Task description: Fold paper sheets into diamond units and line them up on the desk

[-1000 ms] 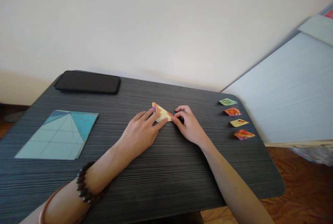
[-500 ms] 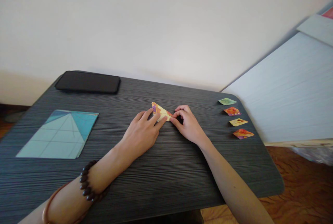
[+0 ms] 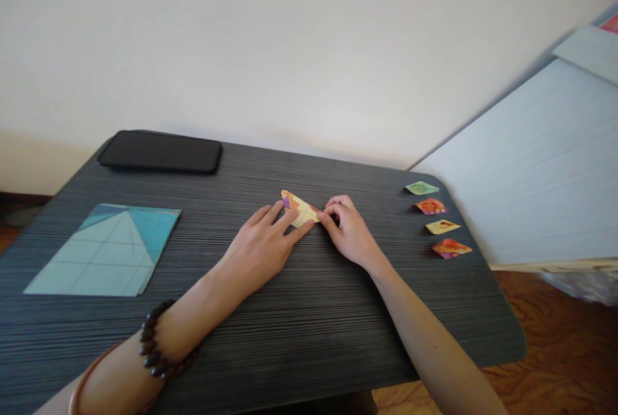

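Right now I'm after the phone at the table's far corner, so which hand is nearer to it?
Left. The left hand lies mid-table, right of the black phone; the right hand is farther right.

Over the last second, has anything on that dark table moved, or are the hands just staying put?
Barely anything changed. The left hand still presses flat on the small yellow-orange folded paper, and the right hand still pinches its right tip; neither let go. The black phone, the blue square paper sheet and the row of four small folded paper pieces lie as before on the dark striped table.
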Demonstrator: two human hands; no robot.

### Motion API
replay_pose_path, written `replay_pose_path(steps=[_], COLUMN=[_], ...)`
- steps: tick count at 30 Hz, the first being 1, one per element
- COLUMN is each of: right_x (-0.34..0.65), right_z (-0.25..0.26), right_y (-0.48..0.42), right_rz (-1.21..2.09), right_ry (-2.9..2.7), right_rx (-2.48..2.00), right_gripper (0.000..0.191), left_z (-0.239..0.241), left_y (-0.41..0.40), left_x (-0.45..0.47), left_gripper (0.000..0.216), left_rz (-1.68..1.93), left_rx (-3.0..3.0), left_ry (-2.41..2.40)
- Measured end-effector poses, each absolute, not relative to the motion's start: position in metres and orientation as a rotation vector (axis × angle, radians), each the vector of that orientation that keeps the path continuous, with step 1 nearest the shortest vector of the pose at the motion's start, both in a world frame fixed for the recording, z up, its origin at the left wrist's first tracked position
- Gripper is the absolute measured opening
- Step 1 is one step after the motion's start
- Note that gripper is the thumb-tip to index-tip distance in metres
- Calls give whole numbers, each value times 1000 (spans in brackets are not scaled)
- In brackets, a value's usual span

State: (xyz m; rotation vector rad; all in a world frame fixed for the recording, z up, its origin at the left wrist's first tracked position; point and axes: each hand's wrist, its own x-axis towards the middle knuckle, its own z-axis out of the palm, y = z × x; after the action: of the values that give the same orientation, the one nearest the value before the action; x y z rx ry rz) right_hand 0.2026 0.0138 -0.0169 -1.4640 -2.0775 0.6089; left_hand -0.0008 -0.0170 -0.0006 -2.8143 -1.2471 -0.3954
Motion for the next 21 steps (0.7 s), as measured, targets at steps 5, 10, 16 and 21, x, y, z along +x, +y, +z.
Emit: replay_pose_path(steps=[5,10,16,21], right_x=[202,209,210,203], right_z=[-17,-15,-14,-17], right_y=[14,18,17,14], right_rz=[591,715,705,586], right_ry=[-2064,-2102,-2128,-2129], right_rx=[-1465,-1413,-1415,-1467], right_gripper=[19,18,15,15], left_z=[-2,1,1,1], left_y=[-18,-19,-18,-18], left_x=[2,2,-1,0], left_gripper=[42,45,47,45], left_rz=[-392,-400,-379,-371], left_rx=[-2799,-2796,-2806,-2802], left_ry=[-1275,-1306,-1334,-1354])
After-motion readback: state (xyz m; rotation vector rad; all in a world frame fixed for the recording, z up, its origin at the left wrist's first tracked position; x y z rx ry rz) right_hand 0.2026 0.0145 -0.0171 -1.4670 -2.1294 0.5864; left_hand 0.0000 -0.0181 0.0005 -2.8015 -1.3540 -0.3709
